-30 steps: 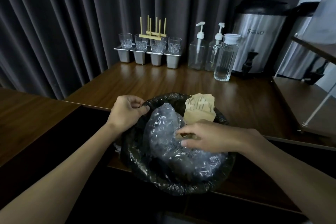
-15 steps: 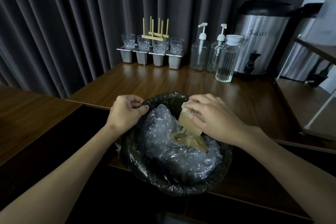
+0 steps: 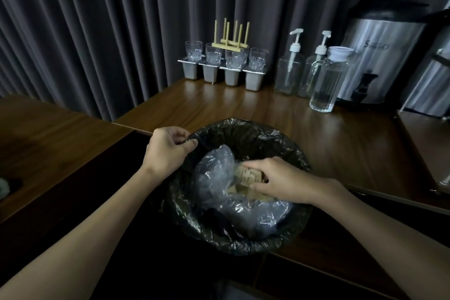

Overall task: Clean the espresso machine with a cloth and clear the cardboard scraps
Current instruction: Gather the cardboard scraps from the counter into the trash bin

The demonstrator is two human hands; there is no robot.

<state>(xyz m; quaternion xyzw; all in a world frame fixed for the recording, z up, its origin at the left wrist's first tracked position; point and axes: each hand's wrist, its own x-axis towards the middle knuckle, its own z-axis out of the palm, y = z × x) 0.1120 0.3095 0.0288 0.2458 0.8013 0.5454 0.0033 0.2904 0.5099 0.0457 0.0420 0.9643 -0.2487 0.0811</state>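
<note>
A round bin lined with a black plastic bag [image 3: 246, 129] sits in front of me, below the counter edge. My left hand [image 3: 168, 151] pinches the bag's rim at the bin's left side. My right hand [image 3: 275, 179] is down inside the bin, its fingers closed on brown cardboard scraps [image 3: 246, 175] and pressing them against crumpled clear plastic wrap [image 3: 214, 178]. Most of the cardboard is hidden under that hand. No espresso machine or cloth is in view.
On the wooden counter [image 3: 304, 134] behind the bin stand a row of glasses on metal cups [image 3: 219, 66], two pump bottles [image 3: 291, 70], a glass jug [image 3: 327, 80] and a steel drinks urn [image 3: 379, 56]. A second wooden surface [image 3: 48, 139] lies left. Dark curtains hang behind.
My right hand pushed the cardboard from the bin's far rim down into the bin beside the plastic wrap. My left hand kept its hold on the bag's rim.
</note>
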